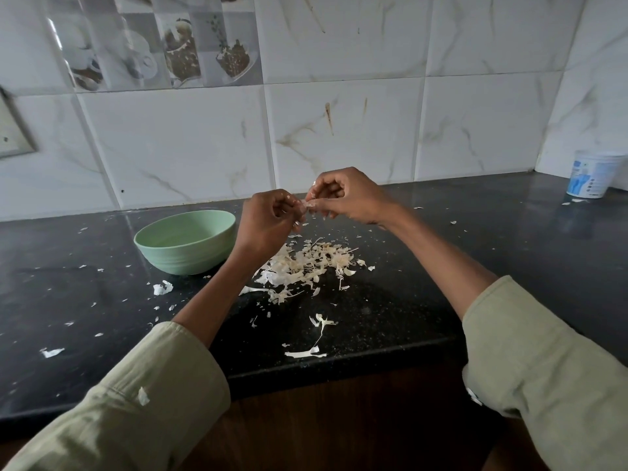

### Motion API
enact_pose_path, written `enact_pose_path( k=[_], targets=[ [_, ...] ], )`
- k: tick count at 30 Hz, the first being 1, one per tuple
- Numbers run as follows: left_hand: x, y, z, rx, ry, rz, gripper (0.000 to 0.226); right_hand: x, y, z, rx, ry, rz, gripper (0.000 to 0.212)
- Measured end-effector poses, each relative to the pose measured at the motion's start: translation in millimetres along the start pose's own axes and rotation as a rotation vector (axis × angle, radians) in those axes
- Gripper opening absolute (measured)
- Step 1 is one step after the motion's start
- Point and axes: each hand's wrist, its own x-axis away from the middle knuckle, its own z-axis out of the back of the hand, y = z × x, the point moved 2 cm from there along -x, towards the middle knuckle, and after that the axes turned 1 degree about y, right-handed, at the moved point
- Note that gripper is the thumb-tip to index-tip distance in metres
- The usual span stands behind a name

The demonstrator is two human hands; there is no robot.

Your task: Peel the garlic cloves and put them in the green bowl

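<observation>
left hand (268, 220) + right hand (343, 198) pinch garlic clove (307, 205) | green bowl (185, 242) left | peel pile (306, 266) below

Glossy black speckled stone countertop (441, 266) | glossy marbled wall tiles (339, 130) | smooth matt green bowl (190, 256) | dry papery garlic skins (306, 266) | soft cloth sleeves (136, 402)

This is a home kitchen. A black speckled stone countertop (390, 321) runs along a wall of glossy white marble-look tiles (343, 130), stained with a few brown drips, and one tile panel (159, 39) carries printed pictures of cups and food. The counter sits on a dark wood-grain cabinet front (339, 430). Papery garlic skins (306, 266) lie scattered over the stone beside a green bowl (185, 241), and a white plastic tub (593, 175) stands in the far corner.
</observation>
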Motion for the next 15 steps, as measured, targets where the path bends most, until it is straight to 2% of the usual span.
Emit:
enact_pose_path(
  k=[3, 8, 15],
  targets=[
    [2, 3, 1, 0.013, 0.004, 0.001, 0.009, 0, 0, 1, 0.004, 0.074, 0.021, 0.020],
    [3, 5, 2, 0.085, 0.010, 0.012, 0.011, 2, -3, -3, 0.052, 0.108, 0.050, 0.020],
    [5, 5, 3, 0.147, 0.065, 0.059, 0.009, 2, -4, -12, 0.124, 0.075, 0.054, 0.015]
  ],
)
